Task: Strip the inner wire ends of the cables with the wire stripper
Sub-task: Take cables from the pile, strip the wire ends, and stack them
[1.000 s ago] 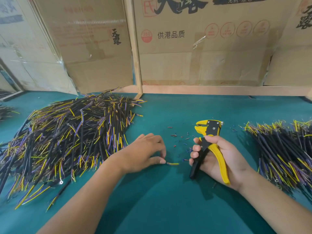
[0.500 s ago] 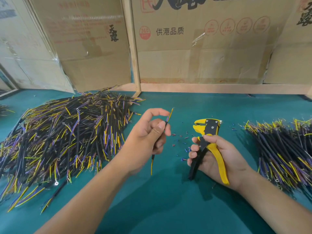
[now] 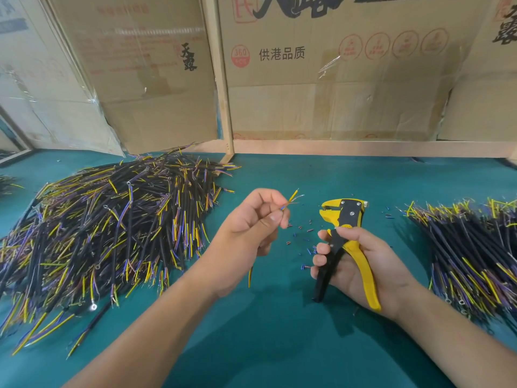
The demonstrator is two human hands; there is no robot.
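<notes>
Left hand point(image 3: 249, 233) grip: pinching one cable point(image 3: 291, 198) above the green counter point(image 3: 279, 345), its yellow and blue inner wire ends fanned up toward the wire stripper point(image 3: 345, 247). Right hand point(image 3: 363, 264) grip: clenched around the stripper's handles, head upward, just beside the cable tips. Cable piles lie left point(image 3: 106, 228) and right point(image 3: 470, 253). Insulation scraps point(image 3: 302, 239) lie between the hands.

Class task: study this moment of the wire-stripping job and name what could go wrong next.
1. The left hand pinches the cable close to its fanned wire ends, so fingertips could meet the wire stripper head.
2. Those splayed ends may enter unevenly and strip badly.
3. Insulation scraps may be mixed into the piles.
</notes>
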